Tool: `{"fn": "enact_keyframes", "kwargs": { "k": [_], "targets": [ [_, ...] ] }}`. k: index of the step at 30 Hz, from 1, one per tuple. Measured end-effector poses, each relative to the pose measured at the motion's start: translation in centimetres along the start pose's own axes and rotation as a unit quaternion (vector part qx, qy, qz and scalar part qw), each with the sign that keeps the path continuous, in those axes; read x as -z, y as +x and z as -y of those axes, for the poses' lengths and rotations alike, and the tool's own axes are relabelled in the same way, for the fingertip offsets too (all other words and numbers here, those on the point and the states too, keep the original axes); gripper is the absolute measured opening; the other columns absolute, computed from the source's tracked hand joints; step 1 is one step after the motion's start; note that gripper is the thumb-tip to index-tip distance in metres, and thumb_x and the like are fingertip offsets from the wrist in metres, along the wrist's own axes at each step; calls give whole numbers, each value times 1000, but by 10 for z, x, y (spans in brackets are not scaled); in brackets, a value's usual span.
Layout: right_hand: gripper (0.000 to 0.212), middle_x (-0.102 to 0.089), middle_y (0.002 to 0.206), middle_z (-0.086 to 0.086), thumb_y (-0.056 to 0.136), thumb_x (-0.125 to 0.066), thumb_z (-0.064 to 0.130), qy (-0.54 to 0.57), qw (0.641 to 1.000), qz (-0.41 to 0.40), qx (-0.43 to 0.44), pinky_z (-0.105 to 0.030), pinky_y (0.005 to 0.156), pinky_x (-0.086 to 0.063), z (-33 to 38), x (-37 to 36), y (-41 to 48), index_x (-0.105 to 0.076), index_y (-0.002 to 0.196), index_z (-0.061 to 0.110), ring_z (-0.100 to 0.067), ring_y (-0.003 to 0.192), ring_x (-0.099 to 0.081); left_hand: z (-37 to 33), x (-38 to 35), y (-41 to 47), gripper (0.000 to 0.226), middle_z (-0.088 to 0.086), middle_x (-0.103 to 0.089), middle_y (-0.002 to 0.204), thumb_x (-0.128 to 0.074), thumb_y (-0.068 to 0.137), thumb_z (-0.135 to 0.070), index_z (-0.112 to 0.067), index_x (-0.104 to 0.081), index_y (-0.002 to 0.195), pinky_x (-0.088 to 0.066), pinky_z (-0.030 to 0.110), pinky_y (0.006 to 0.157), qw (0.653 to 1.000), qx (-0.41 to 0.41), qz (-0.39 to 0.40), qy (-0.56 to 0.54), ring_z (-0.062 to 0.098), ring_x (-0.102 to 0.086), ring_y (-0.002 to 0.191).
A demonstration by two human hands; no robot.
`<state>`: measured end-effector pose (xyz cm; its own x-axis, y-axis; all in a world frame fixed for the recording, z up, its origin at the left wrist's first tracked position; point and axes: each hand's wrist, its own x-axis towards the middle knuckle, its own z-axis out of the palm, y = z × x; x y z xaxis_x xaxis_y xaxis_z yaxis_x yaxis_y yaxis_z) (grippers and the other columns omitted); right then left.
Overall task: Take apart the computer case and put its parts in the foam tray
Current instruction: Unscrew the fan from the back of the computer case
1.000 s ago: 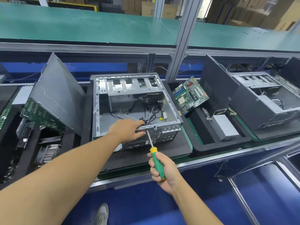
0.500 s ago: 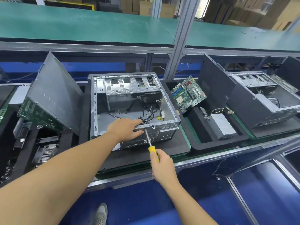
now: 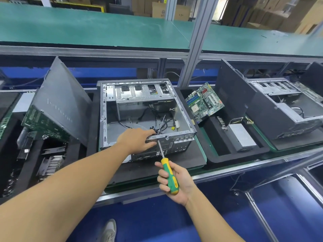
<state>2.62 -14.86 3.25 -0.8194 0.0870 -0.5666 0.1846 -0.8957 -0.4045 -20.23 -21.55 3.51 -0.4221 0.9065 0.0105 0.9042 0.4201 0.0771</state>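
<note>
Left hand: the left hand lies knuckles up on the near rim of the computer case, fingers curled over the metal rail and holding it.
Right hand: the right hand is closed round the handle of the screwdriver, nearer the person than the left hand and just to its right.
Screwdriver: green and yellow handle; the bare shaft slants up and left from the right hand, and its tip meets the case's rear edge right beside the left hand's fingertips.
Computer case: open and lying on its side on a black foam pad on the desk, under and beyond the left hand; loose cables and a drive cage show inside.
Foam tray: the foam tray sits beyond the right hand and to its right, beside the case.
Tray contents: a motherboard leans tilted at the far end; a grey power supply lies in a nearer compartment.
Side panel: a dark side panel leans tilted, left of the left hand.
Second case: another opened case stands far right of both hands.
</note>
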Motion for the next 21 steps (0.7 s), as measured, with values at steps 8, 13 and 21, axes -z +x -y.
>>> {"fn": "enact_keyframes", "kwargs": {
  "k": [8,13,21],
  "targets": [
    [36,-52,69,-4,107,-43,37,-190,977,-71,71,-25,39,-38,-2,-1,-1,-61,109,5,-13,47,-43,0,0,1,52,0,-70,88,-36,94,-70,-36,-45,133,-44,35,63,1000,-6,-2,7,27,-64,78],
    [37,-54,68,-3,107,-44,38,-290,939,-147,111,-24,41,-36,-6,-7,0,-63,108,7,-14,47,-44,0,0,0,51,-1,-69,88,-36,93,-70,-37,-45,132,-46,35,63,1000,2,-1,5,27,-64,78],
    [41,-55,66,-1,106,-35,44,-624,699,-280,211,-36,53,-47,-12,-21,-3,-54,87,13,-19,55,-51,1,-1,1,51,-1,-69,91,-36,93,-70,-38,-45,132,-53,38,69,1000,5,4,2,28,-65,81]
  ]
}}
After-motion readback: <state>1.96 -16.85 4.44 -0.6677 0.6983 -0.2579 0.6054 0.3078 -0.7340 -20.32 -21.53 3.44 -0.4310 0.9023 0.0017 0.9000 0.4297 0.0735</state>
